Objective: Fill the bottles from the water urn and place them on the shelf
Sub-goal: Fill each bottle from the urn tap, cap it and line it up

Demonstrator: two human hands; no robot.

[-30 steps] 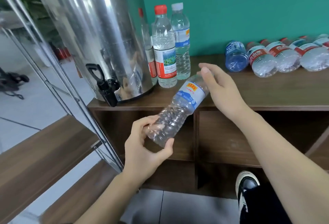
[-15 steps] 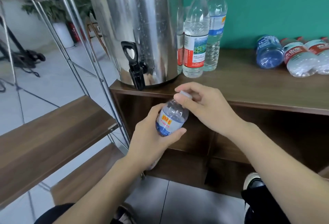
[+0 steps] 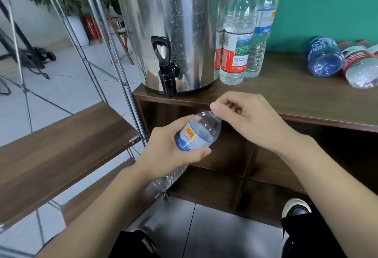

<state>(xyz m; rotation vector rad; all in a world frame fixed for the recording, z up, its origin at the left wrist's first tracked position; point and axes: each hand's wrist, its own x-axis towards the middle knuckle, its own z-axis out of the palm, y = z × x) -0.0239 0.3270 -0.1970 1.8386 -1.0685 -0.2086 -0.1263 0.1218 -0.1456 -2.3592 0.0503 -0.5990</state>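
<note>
At frame centre, the left hand [image 3: 163, 153] grips a clear blue-labelled plastic bottle [image 3: 197, 132]; the right hand [image 3: 243, 116] pinches its cap below the steel urn [image 3: 163, 22].

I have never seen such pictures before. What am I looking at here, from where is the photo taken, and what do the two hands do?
There is no machine here: a person wears a camera on the head, so this head view looks down at that person's own arms. The left hand grips a clear plastic bottle with a blue label around its middle. The right hand pinches the top of the bottle, where the cap would be; the cap itself is hidden by the fingers. Behind, on a wooden counter, stands a shiny steel water urn with a black tap. Beside it stand upright bottles, and more bottles lie on their sides at the right. At the left is a wooden shelf on a metal frame.
</note>
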